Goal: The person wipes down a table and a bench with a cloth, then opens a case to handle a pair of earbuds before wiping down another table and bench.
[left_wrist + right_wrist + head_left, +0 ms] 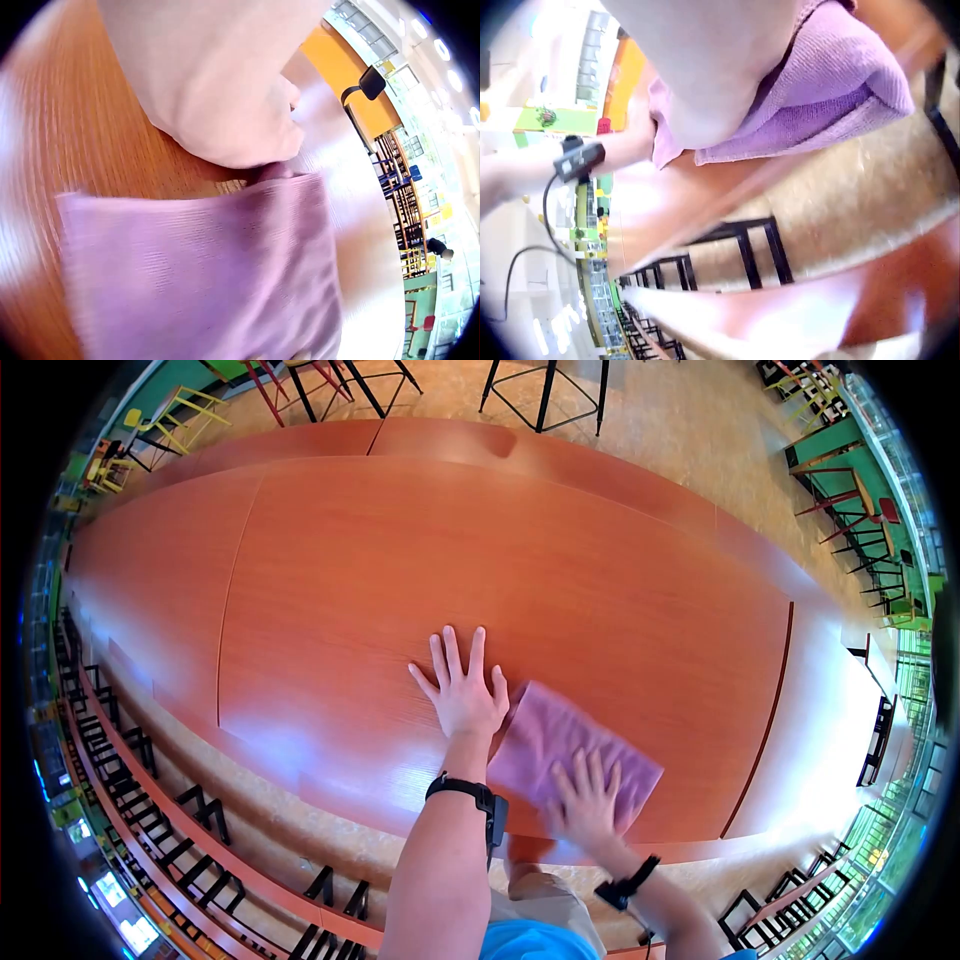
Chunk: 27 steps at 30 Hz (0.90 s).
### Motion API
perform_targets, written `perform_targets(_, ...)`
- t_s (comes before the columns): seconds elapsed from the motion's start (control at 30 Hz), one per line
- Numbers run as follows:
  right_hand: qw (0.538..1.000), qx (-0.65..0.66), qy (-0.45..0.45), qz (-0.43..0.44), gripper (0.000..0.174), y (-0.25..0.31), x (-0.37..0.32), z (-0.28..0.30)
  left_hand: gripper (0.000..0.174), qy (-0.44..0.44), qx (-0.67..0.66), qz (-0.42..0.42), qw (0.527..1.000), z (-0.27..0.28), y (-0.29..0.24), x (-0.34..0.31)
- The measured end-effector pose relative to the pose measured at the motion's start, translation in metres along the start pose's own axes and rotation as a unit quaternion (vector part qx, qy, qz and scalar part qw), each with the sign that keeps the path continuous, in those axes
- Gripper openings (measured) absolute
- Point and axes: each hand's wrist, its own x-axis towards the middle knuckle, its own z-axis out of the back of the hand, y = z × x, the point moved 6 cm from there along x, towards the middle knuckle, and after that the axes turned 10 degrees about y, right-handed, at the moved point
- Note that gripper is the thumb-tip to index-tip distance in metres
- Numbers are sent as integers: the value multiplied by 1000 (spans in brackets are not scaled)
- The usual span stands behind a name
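A purple cloth (545, 745) lies spread on the orange-brown tabletop (400, 560), near its front edge. The right hand (588, 800) rests flat on the cloth with its fingers spread. Just left of the cloth, the left hand (465, 695) presses on the bare wood, fingers straight and apart, thumb side close to the cloth's corner. In the left wrist view the cloth (202, 270) reaches up to the left hand (225, 112). Folds of the cloth (817, 97) hang beside the right hand (712, 112) in the right wrist view; its fingers are hidden there.
Black stool frames (545, 400) stand beyond the table's far side. Along the left runs another long table (190, 810) with black-legged seats. More chairs (870, 520) stand at the right by a green wall. Dark seams cross the tabletop.
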Motion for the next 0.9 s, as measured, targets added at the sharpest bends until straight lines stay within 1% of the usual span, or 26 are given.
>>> perform_targets(0.07,999,-8,21,23,63,19,-43,-30,65,-2,0,-1,1000,0,0,0)
perform_targets(0.17,997,-4,54,52,62,11,-56,-29,65,-3,4,-3,1000,-1,-1,-1)
perform_targets(0.2,996,-33,65,59,61,2,-52,-23,64,-2,3,-2,1000,0,-2,-2)
perform_targets(0.27,995,-53,71,43,62,-38,-41,-8,64,-1,2,-3,1000,0,-1,-2)
perform_targets(0.3,998,-23,55,21,64,-62,-34,22,64,2,4,-2,1000,1,-1,-2)
perform_targets(0.33,998,-46,43,2,66,-94,-25,36,65,4,6,-1,1000,0,-2,-2)
perform_targets(0.37,999,-43,-12,-12,64,-127,-16,51,65,7,7,1,1000,0,-1,-2)
perform_targets(0.4,995,-71,-63,-22,65,-166,-4,59,65,9,10,2,1000,0,-1,-1)
perform_targets(0.5,977,-40,-152,-145,65,-247,51,117,66,19,11,6,1000,0,-2,-1)
perform_targets(0.57,956,-46,-200,-209,64,-297,93,136,66,24,7,9,1000,1,-2,-1)
perform_targets(0.6,938,-35,-205,-279,64,-312,115,144,66,22,7,8,1000,1,-3,0)
perform_targets(0.63,914,-22,-208,-347,65,-320,135,150,66,20,10,7,1000,0,-3,0)
perform_targets(0.73,872,10,-215,-439,66,-306,174,166,66,11,9,2,1000,-2,-1,0)
perform_targets(0.83,888,-16,-211,-408,67,-290,194,166,66,6,12,-2,1000,-3,0,0)
perform_targets(0.9,913,-34,-216,-345,66,-269,197,163,66,9,11,2,1000,-2,-2,-1)
